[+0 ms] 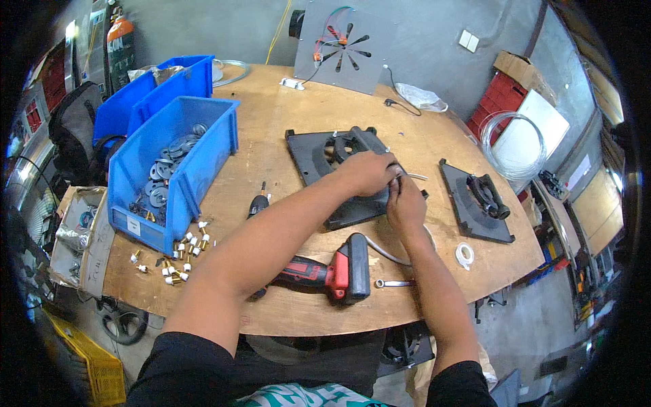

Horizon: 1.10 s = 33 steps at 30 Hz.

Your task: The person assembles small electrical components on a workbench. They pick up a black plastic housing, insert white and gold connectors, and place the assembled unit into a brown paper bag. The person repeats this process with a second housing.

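Observation:
Both my hands meet over the right part of a black square burner plate [313, 159] in the middle of the table. My left hand [367, 173] lies across the plate, its fingers closed. Against its fingertips, my right hand [407, 205] pinches from the near right side. A small pale piece shows between the fingers, but its kind is hidden. A thin grey tube [418, 177] sticks out just right of the fingertips. Another length of grey hose [381, 252] curves below the plate and passes under my right forearm.
A red and black cordless power tool [319, 273], a wrench [395, 283] and a screwdriver [258, 203] lie nearby. Brass-and-white fittings [184, 252] are scattered beside a blue bin [203, 146] of metal discs. To the right are a second black plate [475, 203] and a tape roll [464, 256].

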Available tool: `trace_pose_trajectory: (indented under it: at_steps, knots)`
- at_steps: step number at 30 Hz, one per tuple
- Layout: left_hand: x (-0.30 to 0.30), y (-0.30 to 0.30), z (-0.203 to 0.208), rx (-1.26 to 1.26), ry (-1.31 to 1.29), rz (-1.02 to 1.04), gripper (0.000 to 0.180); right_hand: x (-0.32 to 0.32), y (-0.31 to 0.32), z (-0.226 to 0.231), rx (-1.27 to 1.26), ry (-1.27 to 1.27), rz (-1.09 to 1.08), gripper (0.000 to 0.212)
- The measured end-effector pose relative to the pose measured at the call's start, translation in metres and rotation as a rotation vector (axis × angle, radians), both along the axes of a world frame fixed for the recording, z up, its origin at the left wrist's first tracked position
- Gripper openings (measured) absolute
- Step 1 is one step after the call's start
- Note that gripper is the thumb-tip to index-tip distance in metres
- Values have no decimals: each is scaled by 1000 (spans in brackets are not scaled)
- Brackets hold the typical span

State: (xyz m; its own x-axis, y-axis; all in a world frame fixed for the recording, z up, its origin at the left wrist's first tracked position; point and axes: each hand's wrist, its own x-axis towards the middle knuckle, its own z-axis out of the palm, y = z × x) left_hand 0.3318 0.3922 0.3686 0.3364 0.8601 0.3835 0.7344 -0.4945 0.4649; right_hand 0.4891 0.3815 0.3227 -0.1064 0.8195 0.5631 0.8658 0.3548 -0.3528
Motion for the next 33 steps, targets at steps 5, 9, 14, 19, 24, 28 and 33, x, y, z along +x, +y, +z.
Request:
trace_pose_trajectory:
  at_steps: [5, 9, 14, 19, 24, 28, 33]
  knots:
    - [1, -3, -1, -11, -24, 12, 37, -3, 6, -8, -20, 245, 88, 33]
    - [2, -2, -3, 39, -23, 27, 36, -1, 7, -4, -103, 373, 129, 37]
    - [2, 3, -6, 32, 7, 33, 38, 13, 0, 10, -140, 155, 151, 38]
    - [0, 7, -10, 71, -96, -48, 37, 12, 2, 5, -19, 97, 127, 36]
    - [2, 9, -6, -29, -113, 30, 38, 13, 11, 1, -57, 213, 199, 35]
    - [4, 9, -6, -82, -209, 49, 40, 16, 14, -1, -40, 229, 239, 34]
    - [0, 14, -6, -252, -355, -25, 40, 15, 13, -3, -7, 198, 222, 33]
